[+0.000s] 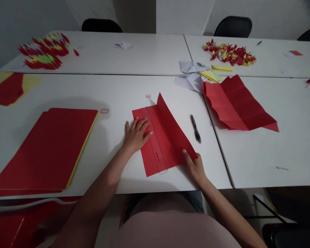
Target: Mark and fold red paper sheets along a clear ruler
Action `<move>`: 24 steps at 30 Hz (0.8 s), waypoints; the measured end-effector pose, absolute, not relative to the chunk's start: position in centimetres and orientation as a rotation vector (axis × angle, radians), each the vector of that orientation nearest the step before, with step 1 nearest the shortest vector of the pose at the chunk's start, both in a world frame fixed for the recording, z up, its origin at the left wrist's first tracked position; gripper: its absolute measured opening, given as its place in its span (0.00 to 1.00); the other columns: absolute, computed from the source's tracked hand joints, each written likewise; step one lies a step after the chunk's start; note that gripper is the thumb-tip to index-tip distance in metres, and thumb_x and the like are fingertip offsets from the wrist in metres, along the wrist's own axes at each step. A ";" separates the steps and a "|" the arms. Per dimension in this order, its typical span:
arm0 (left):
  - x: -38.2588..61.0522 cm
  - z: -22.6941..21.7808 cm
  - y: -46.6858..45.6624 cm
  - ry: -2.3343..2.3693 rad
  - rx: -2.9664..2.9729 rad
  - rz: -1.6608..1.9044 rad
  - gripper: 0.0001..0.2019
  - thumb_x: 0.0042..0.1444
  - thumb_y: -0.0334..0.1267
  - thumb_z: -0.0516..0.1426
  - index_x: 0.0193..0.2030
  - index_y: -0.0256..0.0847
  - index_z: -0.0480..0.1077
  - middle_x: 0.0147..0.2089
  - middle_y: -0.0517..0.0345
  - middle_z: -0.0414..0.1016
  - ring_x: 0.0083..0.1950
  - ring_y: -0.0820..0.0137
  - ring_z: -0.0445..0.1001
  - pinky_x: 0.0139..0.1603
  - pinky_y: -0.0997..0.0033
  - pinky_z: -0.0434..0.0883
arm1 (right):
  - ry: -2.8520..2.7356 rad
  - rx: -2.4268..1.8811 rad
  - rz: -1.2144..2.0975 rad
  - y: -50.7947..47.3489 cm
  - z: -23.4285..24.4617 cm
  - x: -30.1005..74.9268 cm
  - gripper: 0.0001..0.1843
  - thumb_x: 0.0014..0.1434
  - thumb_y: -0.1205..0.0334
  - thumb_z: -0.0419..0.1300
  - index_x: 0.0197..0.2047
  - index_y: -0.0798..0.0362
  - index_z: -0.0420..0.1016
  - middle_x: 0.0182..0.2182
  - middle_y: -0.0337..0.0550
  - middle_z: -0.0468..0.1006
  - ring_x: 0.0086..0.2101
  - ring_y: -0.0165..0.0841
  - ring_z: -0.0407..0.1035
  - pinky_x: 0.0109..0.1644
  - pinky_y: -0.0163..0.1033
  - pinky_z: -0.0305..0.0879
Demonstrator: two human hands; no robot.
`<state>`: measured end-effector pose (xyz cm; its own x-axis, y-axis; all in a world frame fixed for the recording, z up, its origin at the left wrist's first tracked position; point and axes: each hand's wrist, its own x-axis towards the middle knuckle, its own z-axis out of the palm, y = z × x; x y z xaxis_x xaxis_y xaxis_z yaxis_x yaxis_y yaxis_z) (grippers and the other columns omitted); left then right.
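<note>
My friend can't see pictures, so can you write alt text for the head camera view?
A person's left hand presses a clear ruler onto a red paper sheet while the right hand lifts the sheet's edge, on a white table. Nearby lie a stack of red paper, a pen and heaps of small paper cranes.

A plain, pale dusty-pink top (175,234) with a soft, matte look fills the bottom centre of the frame, rounding over the person's front. Just above its upper edge, a patch of dark slate-grey clothing (193,202) shows, deep in shadow, its exact garment too hidden to tell. A bare left forearm (100,193) enters from the lower left, and a bare right forearm (222,206) from the lower right, ending in a bare left hand (135,136) and a bare right hand (195,168).
</note>
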<state>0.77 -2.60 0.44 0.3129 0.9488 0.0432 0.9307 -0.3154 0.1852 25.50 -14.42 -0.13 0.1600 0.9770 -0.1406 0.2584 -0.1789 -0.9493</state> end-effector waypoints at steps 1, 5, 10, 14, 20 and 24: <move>0.8 0.4 -2.6 1.756 2.441 0.217 0.26 0.69 0.52 0.44 0.69 0.46 0.60 0.74 0.57 0.56 0.76 0.52 0.45 0.72 0.32 0.41 | -1.218 -1.595 1.078 -14.4 -0.1 25.5 0.26 0.63 0.41 0.53 0.24 0.52 0.63 0.19 0.38 0.64 0.24 0.30 0.56 0.27 0.36 0.54; 0.8 0.4 -2.6 1.754 2.442 0.222 0.26 0.69 0.52 0.44 0.69 0.46 0.60 0.74 0.57 0.56 0.76 0.52 0.45 0.71 0.32 0.41 | -1.211 -1.588 1.070 -14.4 -0.1 25.5 0.25 0.63 0.42 0.54 0.23 0.52 0.63 0.20 0.37 0.64 0.24 0.30 0.56 0.27 0.36 0.54; 0.8 0.5 -2.6 1.752 2.441 0.228 0.26 0.68 0.52 0.45 0.69 0.47 0.60 0.74 0.57 0.57 0.76 0.52 0.45 0.72 0.32 0.41 | -1.201 -1.578 1.080 -14.4 -0.3 25.6 0.24 0.63 0.42 0.54 0.27 0.54 0.68 0.22 0.39 0.67 0.25 0.30 0.59 0.29 0.36 0.56; 0.9 0.7 -2.6 1.755 2.428 0.223 0.26 0.68 0.52 0.45 0.69 0.47 0.60 0.73 0.56 0.57 0.76 0.52 0.45 0.72 0.33 0.40 | -1.200 -1.576 1.084 -14.5 -0.2 25.6 0.24 0.63 0.42 0.54 0.28 0.54 0.68 0.22 0.38 0.66 0.25 0.30 0.58 0.29 0.36 0.56; 1.0 0.8 -2.6 1.747 2.413 0.216 0.26 0.68 0.52 0.44 0.69 0.47 0.60 0.74 0.57 0.56 0.76 0.52 0.45 0.72 0.34 0.39 | -1.177 -1.574 1.107 -14.4 -0.2 25.6 0.24 0.63 0.42 0.54 0.24 0.52 0.61 0.20 0.34 0.59 0.24 0.28 0.52 0.26 0.36 0.51; 1.1 0.8 -2.5 1.742 2.397 0.221 0.26 0.68 0.53 0.43 0.69 0.48 0.60 0.74 0.57 0.56 0.76 0.53 0.44 0.72 0.34 0.38 | -1.182 -1.579 1.086 -14.4 0.2 25.5 0.25 0.63 0.42 0.54 0.23 0.50 0.55 0.19 0.33 0.54 0.24 0.27 0.49 0.26 0.36 0.48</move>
